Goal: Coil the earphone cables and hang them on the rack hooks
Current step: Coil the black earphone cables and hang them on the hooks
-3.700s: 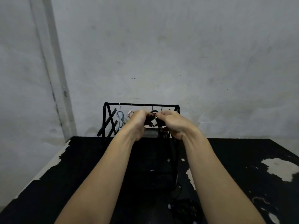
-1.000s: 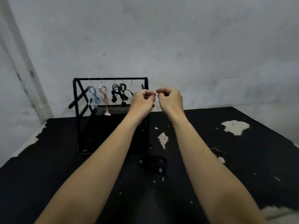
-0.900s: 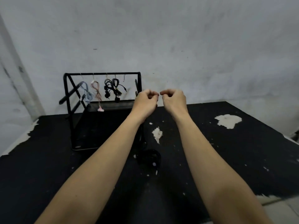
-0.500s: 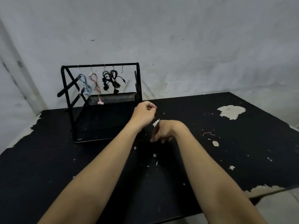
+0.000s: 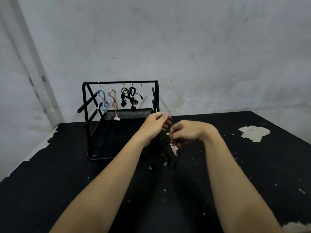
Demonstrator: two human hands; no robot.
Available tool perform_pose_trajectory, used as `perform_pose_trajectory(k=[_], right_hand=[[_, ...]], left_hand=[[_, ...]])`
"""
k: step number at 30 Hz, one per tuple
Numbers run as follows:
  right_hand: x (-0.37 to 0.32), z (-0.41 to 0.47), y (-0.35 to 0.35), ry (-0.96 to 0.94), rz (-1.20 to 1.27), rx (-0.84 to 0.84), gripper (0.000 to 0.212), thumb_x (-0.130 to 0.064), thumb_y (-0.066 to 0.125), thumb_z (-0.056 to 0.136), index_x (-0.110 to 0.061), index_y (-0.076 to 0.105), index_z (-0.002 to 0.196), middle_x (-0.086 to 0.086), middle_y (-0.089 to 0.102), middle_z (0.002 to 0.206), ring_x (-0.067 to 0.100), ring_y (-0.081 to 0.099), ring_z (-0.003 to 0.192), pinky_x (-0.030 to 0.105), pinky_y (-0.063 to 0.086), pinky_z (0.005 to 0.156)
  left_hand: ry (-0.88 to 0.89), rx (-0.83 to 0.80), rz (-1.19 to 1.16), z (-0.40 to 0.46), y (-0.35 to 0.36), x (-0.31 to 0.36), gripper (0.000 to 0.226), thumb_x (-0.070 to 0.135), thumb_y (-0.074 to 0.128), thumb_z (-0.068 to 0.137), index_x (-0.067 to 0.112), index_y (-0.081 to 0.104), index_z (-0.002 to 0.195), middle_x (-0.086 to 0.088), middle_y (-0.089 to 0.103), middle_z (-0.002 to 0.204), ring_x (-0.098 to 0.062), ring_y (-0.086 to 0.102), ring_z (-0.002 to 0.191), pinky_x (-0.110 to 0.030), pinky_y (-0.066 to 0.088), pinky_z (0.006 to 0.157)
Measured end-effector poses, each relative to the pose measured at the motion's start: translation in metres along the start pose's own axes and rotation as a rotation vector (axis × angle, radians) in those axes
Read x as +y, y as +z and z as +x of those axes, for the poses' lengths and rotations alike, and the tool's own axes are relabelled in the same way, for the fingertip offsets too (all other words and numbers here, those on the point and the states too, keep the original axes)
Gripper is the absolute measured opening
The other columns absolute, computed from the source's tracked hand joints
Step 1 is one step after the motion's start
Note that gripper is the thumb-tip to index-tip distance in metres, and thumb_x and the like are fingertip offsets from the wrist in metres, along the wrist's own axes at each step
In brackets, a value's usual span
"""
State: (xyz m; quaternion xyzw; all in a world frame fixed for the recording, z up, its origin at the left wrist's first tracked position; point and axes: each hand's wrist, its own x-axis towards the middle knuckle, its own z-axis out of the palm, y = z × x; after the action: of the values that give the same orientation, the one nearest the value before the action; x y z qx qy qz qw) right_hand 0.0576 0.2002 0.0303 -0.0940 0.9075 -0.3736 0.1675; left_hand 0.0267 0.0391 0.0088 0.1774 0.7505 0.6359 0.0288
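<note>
Black earphone cable [image 5: 170,155] dangles in a loose tangle from the right hand [image 5: 186,132], whose curled fingers pinch it just above the peeling black table [image 5: 252,165]. The left hand [image 5: 155,124] hovers just beside, fingers curled; its grip cannot be told. Behind, the black metal rack [image 5: 121,82] holds blue, pink and two black coils on hooks.

Black wire rack [image 5: 156,98] holds, from its left end, a pale blue cable [image 5: 104,101], a pink cable [image 5: 114,100] and two black cables [image 5: 129,96]. Black bench [image 5: 50,182] with whitish chipped patches beside grey wall [image 5: 185,39].
</note>
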Motion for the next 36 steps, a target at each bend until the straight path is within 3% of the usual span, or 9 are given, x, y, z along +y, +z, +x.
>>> perform_pose_trajectory(k=[6,11,14,20,26,29,31,34,36], right_hand=[[-0.028,-0.006,-0.034,-0.191,0.039,0.325,0.008,-0.012,0.061,0.096,-0.012,0.064,0.089,0.002,0.071,0.077,0.013,0.064,0.072,0.024,0.048,0.074],[-0.065,-0.010,-0.040,-0.284,0.287,0.521,0.008,-0.010,0.058,0.097,-0.013,0.060,0.089,0.001,0.059,0.068,0.014,0.060,0.056,0.033,0.048,0.063],[-0.084,-0.009,-0.041,-0.323,0.533,0.586,0.006,-0.009,0.059,0.096,-0.012,0.058,0.091,0.002,0.050,0.072,0.014,0.044,0.046,0.027,0.040,0.049],[-0.094,-0.013,-0.048,-0.290,0.556,0.471,0.011,-0.017,0.064,0.096,-0.008,0.064,0.101,0.003,0.054,0.077,0.010,0.032,0.043,0.020,0.022,0.039],[-0.103,-0.021,-0.047,-0.255,0.320,0.320,0.028,-0.034,0.070,0.092,-0.008,0.069,0.081,-0.004,0.045,0.055,0.015,0.041,0.055,0.027,0.037,0.059],[-0.104,-0.025,-0.048,-0.241,0.404,0.290,0.025,-0.033,0.069,0.093,-0.011,0.064,0.082,-0.005,0.041,0.055,0.014,0.041,0.050,0.029,0.047,0.059],[-0.105,-0.028,-0.049,-0.222,0.414,0.267,0.023,-0.034,0.068,0.094,-0.013,0.063,0.086,-0.009,0.040,0.054,0.010,0.033,0.046,0.023,0.038,0.046],[-0.106,-0.028,-0.050,-0.219,0.340,0.325,0.022,-0.035,0.067,0.094,-0.014,0.067,0.085,-0.010,0.041,0.055,0.007,0.028,0.045,0.019,0.020,0.039],[-0.107,-0.027,-0.051,-0.251,0.403,0.419,0.020,-0.031,0.066,0.094,-0.014,0.067,0.084,-0.007,0.040,0.058,0.008,0.027,0.046,0.020,0.018,0.040]], left_hand=[[-0.029,-0.160,-0.229,-0.001,-0.019,0.018,0.045,0.045,0.042,0.102,0.010,0.070,0.103,-0.003,0.070,0.085,-0.018,0.063,0.075,-0.029,0.048,0.072],[0.101,-0.166,-0.117,-0.001,-0.034,0.030,0.027,0.024,0.059,0.098,-0.001,0.066,0.107,0.000,0.062,0.081,-0.017,0.057,0.078,-0.029,0.048,0.073],[0.140,-0.106,-0.105,0.000,-0.042,0.038,0.019,0.016,0.055,0.100,0.010,0.073,0.098,-0.004,0.063,0.084,-0.021,0.057,0.084,-0.035,0.048,0.081],[0.218,0.184,-0.333,0.002,-0.065,0.065,0.022,0.015,0.046,0.104,0.012,0.064,0.092,-0.001,0.055,0.077,-0.013,0.056,0.067,-0.028,0.056,0.064],[0.279,0.180,-0.278,0.004,-0.076,0.081,0.022,0.016,0.037,0.107,0.014,0.052,0.090,-0.001,0.043,0.074,-0.008,0.036,0.046,-0.021,0.029,0.042],[0.282,0.214,-0.294,0.002,-0.081,0.081,0.024,0.016,0.037,0.107,0.013,0.052,0.088,0.001,0.047,0.070,-0.010,0.045,0.052,-0.025,0.042,0.052],[0.260,0.217,-0.377,0.000,-0.082,0.081,0.024,0.018,0.036,0.107,0.012,0.050,0.089,0.000,0.047,0.070,-0.013,0.050,0.055,-0.026,0.050,0.056],[0.234,0.212,-0.359,-0.001,-0.084,0.078,0.021,0.021,0.039,0.107,0.014,0.049,0.090,0.005,0.041,0.061,-0.010,0.037,0.045,-0.022,0.036,0.042],[0.231,0.216,-0.275,0.000,-0.086,0.073,0.019,0.025,0.045,0.105,0.015,0.053,0.090,0.009,0.039,0.054,-0.009,0.033,0.045,-0.022,0.032,0.047]])
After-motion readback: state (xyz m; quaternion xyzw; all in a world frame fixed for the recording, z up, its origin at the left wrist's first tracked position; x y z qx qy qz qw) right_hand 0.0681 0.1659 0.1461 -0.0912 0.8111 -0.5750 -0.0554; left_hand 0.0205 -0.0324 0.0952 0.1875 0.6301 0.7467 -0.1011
